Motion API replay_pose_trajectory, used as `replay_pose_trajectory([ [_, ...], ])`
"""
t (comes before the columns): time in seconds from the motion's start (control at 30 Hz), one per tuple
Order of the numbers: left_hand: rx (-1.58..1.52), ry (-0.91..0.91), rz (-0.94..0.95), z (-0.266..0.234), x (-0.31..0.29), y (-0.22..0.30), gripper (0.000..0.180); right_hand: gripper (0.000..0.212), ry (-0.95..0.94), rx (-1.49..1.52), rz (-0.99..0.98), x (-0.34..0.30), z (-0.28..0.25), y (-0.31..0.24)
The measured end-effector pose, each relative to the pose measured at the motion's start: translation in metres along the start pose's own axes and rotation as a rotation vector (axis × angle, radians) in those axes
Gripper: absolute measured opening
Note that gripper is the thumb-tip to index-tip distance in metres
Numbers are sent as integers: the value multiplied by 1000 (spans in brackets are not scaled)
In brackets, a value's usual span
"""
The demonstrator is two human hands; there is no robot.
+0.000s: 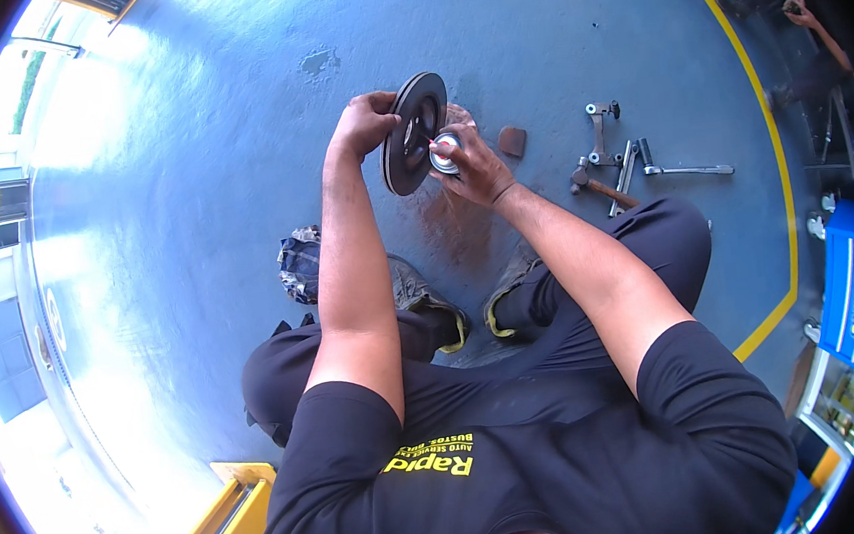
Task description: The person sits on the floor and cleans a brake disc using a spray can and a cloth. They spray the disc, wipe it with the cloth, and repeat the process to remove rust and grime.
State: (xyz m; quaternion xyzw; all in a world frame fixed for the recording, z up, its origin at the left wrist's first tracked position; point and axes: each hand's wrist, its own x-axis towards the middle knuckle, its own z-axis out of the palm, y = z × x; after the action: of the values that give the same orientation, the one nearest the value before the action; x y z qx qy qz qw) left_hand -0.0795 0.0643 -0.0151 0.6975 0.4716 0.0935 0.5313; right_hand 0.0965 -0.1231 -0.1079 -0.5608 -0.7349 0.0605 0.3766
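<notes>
My left hand (369, 123) grips the left rim of a dark brake disc (420, 92), which stands on edge above the floor. Close to the disc's right face, my right hand (479, 167) is closed round a spray can (445, 155) seen from its top, with a thin red straw pointing toward the disc's middle. Beneath both lies a reddish-brown patch of dust (454, 230) on the blue floor. To the right of the can rests a small brown block (512, 141).
Right of my hands lie a hammer (607, 190), a ratchet wrench (690, 170), a metal bracket-like part (598, 133) and a long wrench. A crumpled patterned cloth (301, 267) is by my left leg. A blue tool cabinet (847, 284) stands far right, and another person's hand (798, 9) shows upper right.
</notes>
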Motion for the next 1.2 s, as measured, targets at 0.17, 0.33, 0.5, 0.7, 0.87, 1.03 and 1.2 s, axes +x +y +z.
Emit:
replay_pose_trajectory([
  [0.17,-26,32,-19,-9,7,-10,51,77,55,71,5,-1,6,-6],
  [0.33,-55,56,-52,-9,14,-12,53,80,129,50,-36,3,-3,8],
  [0.5,-118,71,-59,-8,16,-21,51,66,-29,182,-118,-10,8,-19],
  [0.7,-87,56,-41,2,14,-9,49,84,-54,32,14,-13,-13,3],
  [0.87,337,142,81,18,14,6,58,73,-76,136,205,-26,-20,-2],
  [1.03,231,237,152,35,16,-12,49,68,-234,68,6,1,-77,-10],
  [1.2,125,375,235,67,12,-14,42,61,-590,-71,100,56,-163,-36],
])
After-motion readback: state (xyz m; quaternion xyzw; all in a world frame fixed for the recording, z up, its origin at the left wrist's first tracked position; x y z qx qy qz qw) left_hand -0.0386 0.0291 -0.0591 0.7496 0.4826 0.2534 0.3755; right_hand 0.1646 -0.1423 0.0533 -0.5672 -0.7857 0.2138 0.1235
